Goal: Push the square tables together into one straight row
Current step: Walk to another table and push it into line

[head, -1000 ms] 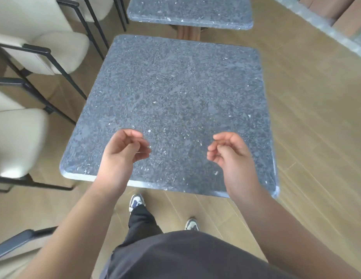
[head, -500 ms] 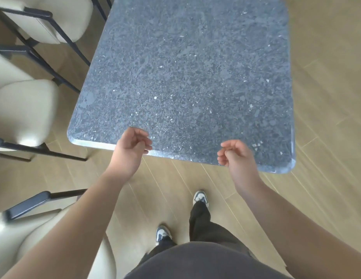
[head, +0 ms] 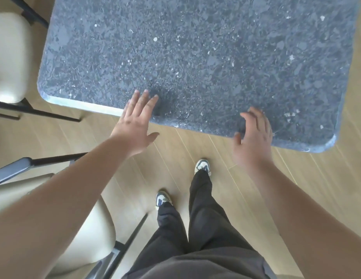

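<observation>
A square table [head: 195, 57] with a dark grey speckled stone top fills the upper part of the head view, its near edge running from left to lower right. My left hand [head: 135, 123] is spread open, fingers reaching over the near edge left of the middle. My right hand [head: 254, 137] is open too, fingers slightly curled over the same edge near the right corner. Whether either hand touches the top I cannot tell. No other table shows.
A cream padded chair [head: 8, 57] with a black frame stands close to the table's left side. Another cream chair [head: 80, 228] with a dark armrest is at my lower left. My legs and shoes [head: 202, 167] stand on the wooden floor [head: 316, 188] before the table.
Both hands have gone from loosely curled to spread open and now sit at the table's near edge. The view has tilted down, so the second table at the far end is out of sight.
</observation>
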The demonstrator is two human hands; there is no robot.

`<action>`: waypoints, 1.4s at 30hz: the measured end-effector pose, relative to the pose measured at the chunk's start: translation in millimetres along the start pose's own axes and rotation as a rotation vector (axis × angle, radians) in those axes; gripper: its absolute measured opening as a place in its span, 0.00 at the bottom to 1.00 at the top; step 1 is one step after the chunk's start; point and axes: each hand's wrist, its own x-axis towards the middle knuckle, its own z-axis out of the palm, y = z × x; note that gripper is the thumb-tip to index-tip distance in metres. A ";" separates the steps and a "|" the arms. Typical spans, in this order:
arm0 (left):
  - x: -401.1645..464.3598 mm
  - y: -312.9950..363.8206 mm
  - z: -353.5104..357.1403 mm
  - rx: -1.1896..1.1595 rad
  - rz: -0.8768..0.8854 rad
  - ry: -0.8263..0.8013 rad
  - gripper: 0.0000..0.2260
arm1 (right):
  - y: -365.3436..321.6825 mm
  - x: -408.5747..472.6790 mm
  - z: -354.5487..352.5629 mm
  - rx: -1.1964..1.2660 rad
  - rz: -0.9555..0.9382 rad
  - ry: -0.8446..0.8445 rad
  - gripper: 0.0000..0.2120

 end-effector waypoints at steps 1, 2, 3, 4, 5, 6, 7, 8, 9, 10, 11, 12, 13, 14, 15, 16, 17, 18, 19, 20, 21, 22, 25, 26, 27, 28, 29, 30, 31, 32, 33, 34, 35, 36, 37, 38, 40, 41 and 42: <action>10.3 -3.7 3.4 0.063 0.013 -0.003 0.51 | 10.0 3.7 0.7 -0.061 -0.034 -0.023 0.26; 20.9 -7.1 5.3 0.114 0.027 -0.001 0.53 | 20.2 6.9 1.7 -0.122 -0.077 -0.041 0.29; 31.8 -10.8 5.6 0.156 0.044 0.000 0.55 | 29.7 9.1 2.5 -0.189 -0.126 -0.055 0.32; 42.2 -14.8 4.7 0.196 0.062 -0.006 0.56 | 37.4 10.4 3.1 -0.262 -0.173 -0.072 0.36; 50.9 -18.6 3.3 0.235 0.081 -0.021 0.57 | 43.6 11.0 4.0 -0.334 -0.214 -0.093 0.40; 57.2 -21.8 2.7 0.271 0.099 -0.037 0.58 | 48.2 11.3 5.9 -0.385 -0.244 -0.108 0.44; 60.7 -24.4 3.3 0.298 0.117 -0.041 0.57 | 51.4 11.7 8.7 -0.411 -0.261 -0.106 0.46; 62.0 -26.4 5.4 0.319 0.130 -0.032 0.57 | 53.3 12.0 11.7 -0.422 -0.268 -0.088 0.46; 61.9 -27.8 8.1 0.333 0.134 -0.016 0.57 | 54.6 12.4 15.0 -0.421 -0.266 -0.062 0.46; 61.5 -28.6 10.0 0.339 0.134 0.002 0.57 | 55.3 12.8 18.3 -0.412 -0.260 -0.028 0.45; 61.5 -28.6 11.1 0.339 0.131 0.016 0.56 | 55.6 13.6 20.9 -0.401 -0.254 0.008 0.43; 61.8 -28.1 11.7 0.339 0.129 0.024 0.56 | 55.6 14.1 22.8 -0.393 -0.248 0.038 0.42; 62.2 -27.5 11.8 0.339 0.125 0.025 0.56 | 55.6 14.2 24.1 -0.384 -0.245 0.060 0.42; 62.8 -27.1 11.6 0.339 0.122 0.026 0.56 | 55.8 14.3 25.3 -0.374 -0.246 0.077 0.41; 63.2 -27.2 11.6 0.340 0.120 0.030 0.57 | 55.9 14.6 26.3 -0.364 -0.248 0.094 0.41; 63.4 -27.7 12.0 0.342 0.120 0.037 0.57 | 55.7 15.2 26.9 -0.355 -0.247 0.110 0.42; 63.3 -28.5 12.8 0.345 0.121 0.048 0.57 | 55.2 16.0 27.7 -0.346 -0.239 0.125 0.43; 63.0 -29.3 14.1 0.343 0.125 0.061 0.57 | 54.4 16.2 28.5 -0.338 -0.228 0.139 0.44; 62.4 -30.2 15.1 0.336 0.133 0.078 0.56 | 53.2 16.6 29.5 -0.333 -0.219 0.154 0.46; 62.0 -31.0 16.0 0.329 0.144 0.097 0.56 | 51.7 16.8 30.5 -0.339 -0.215 0.166 0.47; 61.6 -31.8 16.8 0.321 0.154 0.115 0.56 | 50.6 16.9 31.3 -0.355 -0.216 0.174 0.47; 61.2 -32.6 17.6 0.315 0.163 0.132 0.55 | 49.9 16.6 32.4 -0.374 -0.222 0.179 0.47; 61.0 -35.0 21.0 0.315 0.181 0.179 0.55 | 51.6 16.5 35.7 -0.417 -0.244 0.213 0.45; 61.4 -35.4 21.8 0.316 0.186 0.187 0.55 | 52.6 16.9 36.8 -0.432 -0.249 0.227 0.45; 61.1 -35.9 22.4 0.317 0.189 0.191 0.55 | 53.2 17.0 38.1 -0.447 -0.255 0.240 0.45; 60.7 -36.3 23.1 0.317 0.189 0.196 0.55 | 53.5 17.1 39.6 -0.458 -0.262 0.259 0.45; 60.5 -36.4 23.6 0.318 0.187 0.203 0.55 | 53.5 17.6 40.8 -0.466 -0.269 0.282 0.45; 60.5 -36.3 23.9 0.319 0.186 0.208 0.55 | 53.1 18.1 41.7 -0.474 -0.273 0.303 0.44; 60.5 -36.2 23.9 0.321 0.187 0.210 0.55 | 52.7 18.2 42.4 -0.484 -0.273 0.317 0.45; 60.6 -36.4 24.0 0.319 0.188 0.215 0.55 | 52.6 18.2 43.0 -0.494 -0.272 0.325 0.45; 60.6 -36.5 24.5 0.317 0.190 0.227 0.55 | 52.8 18.2 43.5 -0.504 -0.268 0.329 0.45; 60.5 -36.5 24.9 0.318 0.193 0.240 0.55 | 53.4 18.4 43.9 -0.514 -0.265 0.329 0.45; 60.7 -36.4 25.5 0.321 0.200 0.254 0.55 | 54.2 18.7 44.3 -0.522 -0.263 0.330 0.45; 60.9 -36.6 26.5 0.319 0.207 0.268 0.55 | 55.3 18.5 44.8 -0.524 -0.264 0.339 0.45; 61.1 -37.1 27.5 0.311 0.215 0.284 0.55 | 56.2 18.4 45.5 -0.523 -0.268 0.356 0.45; 61.3 -37.7 28.6 0.301 0.224 0.302 0.55 | 57.0 18.7 46.2 -0.521 -0.275 0.376 0.45; 62.3 -39.2 31.4 0.293 0.245 0.342 0.54 | 57.8 20.6 48.1 -0.518 -0.299 0.423 0.44; 62.6 -40.1 33.3 0.290 0.260 0.363 0.54 | 58.3 21.2 49.2 -0.516 -0.309 0.447 0.44; 62.4 -40.7 35.3 0.283 0.275 0.386 0.53 | 59.0 21.3 50.5 -0.514 -0.317 0.470 0.44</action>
